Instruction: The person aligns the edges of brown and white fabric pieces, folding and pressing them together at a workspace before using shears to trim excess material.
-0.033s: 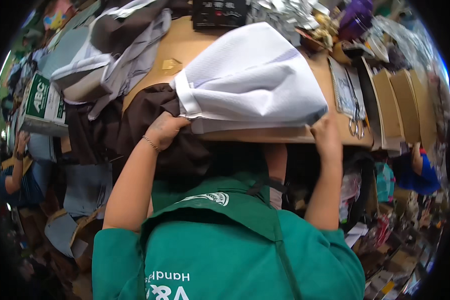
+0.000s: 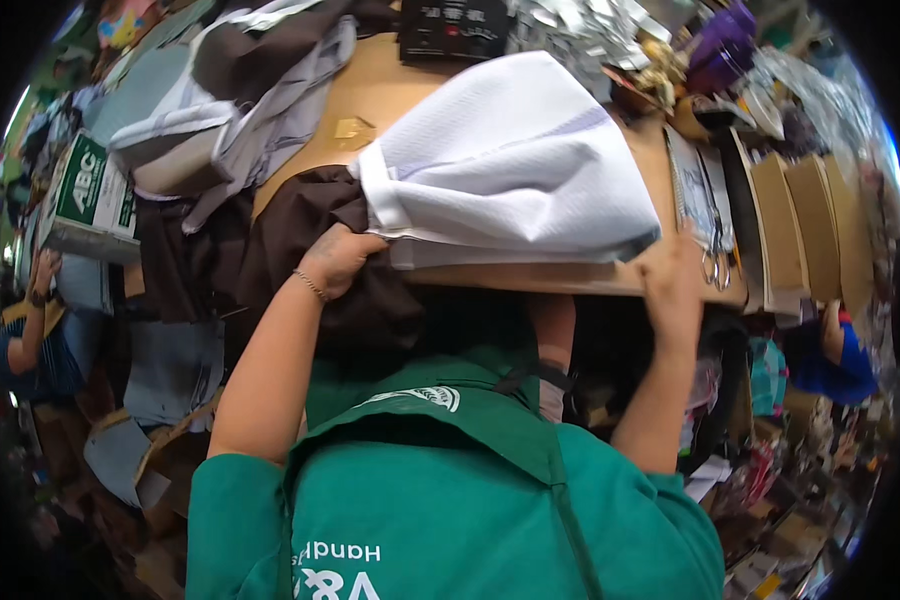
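Observation:
A white textured cloth, gathered in folds at a white band, spreads out over the tan table. Dark brown cloth comes out from the band's other side and hangs over the front edge. My left hand is closed on the cloth's near edge just below the band, where white and brown meet. By the cloth's dark right-hand corner is my right hand. Its fingers look bent but are smeared by motion. Whether they hold anything is not visible.
On the right lie scissors, a spiral notebook and upright brown boards. A black box and silvery scraps sit at the back. Grey and brown cloth pieces heap on the left, beside a green-and-white box.
My right hand has shifted right, a little away from the white cloth's corner. My left hand keeps its hold on the cloth. The whole view has moved slightly.

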A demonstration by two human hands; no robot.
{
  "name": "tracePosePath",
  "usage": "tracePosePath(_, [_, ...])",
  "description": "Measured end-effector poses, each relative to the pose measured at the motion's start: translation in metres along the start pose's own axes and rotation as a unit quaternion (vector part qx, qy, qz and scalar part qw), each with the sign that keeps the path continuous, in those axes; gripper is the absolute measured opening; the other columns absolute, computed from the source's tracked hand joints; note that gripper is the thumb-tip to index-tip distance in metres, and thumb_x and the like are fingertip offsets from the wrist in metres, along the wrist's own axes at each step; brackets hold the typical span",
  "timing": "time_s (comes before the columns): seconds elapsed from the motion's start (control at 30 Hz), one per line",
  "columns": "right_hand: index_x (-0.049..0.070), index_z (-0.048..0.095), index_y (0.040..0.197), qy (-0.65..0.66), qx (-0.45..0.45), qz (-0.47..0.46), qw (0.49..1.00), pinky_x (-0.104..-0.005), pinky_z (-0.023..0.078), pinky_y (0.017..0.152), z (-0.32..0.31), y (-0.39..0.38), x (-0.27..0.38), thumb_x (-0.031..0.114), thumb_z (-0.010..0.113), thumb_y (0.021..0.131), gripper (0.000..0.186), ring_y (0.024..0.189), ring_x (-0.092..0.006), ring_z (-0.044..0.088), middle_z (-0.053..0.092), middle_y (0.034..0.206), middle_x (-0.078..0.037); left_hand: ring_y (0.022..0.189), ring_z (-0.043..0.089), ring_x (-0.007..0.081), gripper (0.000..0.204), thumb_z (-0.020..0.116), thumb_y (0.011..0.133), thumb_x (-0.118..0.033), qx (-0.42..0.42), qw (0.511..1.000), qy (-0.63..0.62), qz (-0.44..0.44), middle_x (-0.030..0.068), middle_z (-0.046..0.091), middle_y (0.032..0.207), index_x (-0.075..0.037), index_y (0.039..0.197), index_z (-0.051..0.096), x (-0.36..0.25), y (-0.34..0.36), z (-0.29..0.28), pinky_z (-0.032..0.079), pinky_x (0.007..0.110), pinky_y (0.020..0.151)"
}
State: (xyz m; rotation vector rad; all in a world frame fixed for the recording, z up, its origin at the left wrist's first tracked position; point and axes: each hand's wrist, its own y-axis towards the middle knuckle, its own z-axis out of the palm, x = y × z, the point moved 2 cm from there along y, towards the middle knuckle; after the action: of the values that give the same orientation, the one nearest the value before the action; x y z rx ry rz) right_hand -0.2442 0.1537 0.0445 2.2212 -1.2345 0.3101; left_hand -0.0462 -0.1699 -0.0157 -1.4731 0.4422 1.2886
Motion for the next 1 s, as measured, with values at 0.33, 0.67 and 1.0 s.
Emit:
tracePosePath(0.33, [0.001, 0.062, 0.103, 0.123, 0.335, -0.235, 0.904, -0.0378, 0.045, 0.086, 0.124, 0.064, 0.087, 0.043, 0.053, 0.087, 0.046, 0.097, -0.0344, 0.058, 0.063, 0.101, -0.017, 0.094, 0.057, 0.0166, 0.047, 0.067, 0.076, -0.009, 0.009, 1.0, -0.003, 0.014, 0.0103, 0.06, 0.109, 0.003, 0.12, 0.053, -0.001, -0.007, 0.005, 0.044, 0.028, 0.084])
tracePosePath(0.67, [0.004, 0.065, 0.094, 0.147, 0.258, -0.328, 0.897, -0.0356, 0.047, 0.08, 0.114, 0.039, 0.117, 0.022, 0.07, 0.075, 0.026, 0.088, -0.029, 0.059, 0.064, 0.092, -0.011, 0.09, 0.057, 0.0127, 0.057, 0.074, 0.075, -0.036, -0.029, 0.991, -0.133, -0.014, 0.0086, 0.062, 0.1, 0.008, 0.108, 0.058, 0.0, -0.003, 0.006, 0.045, 0.024, 0.075])
tracePosePath(1.0, [0.002, 0.063, 0.089, 0.259, 0.386, -0.244, 0.851, -0.0379, 0.047, 0.067, 0.117, 0.028, 0.166, 0.019, 0.069, 0.075, 0.023, 0.071, -0.0327, 0.06, 0.064, 0.079, -0.013, 0.088, 0.06, 0.0176, 0.025, 0.059, 0.083, -0.014, -0.115, 0.958, -0.264, 0.002, 0.0081, 0.063, 0.098, 0.001, 0.103, 0.061, 0.012, 0.007, 0.012, 0.047, 0.03, 0.08])
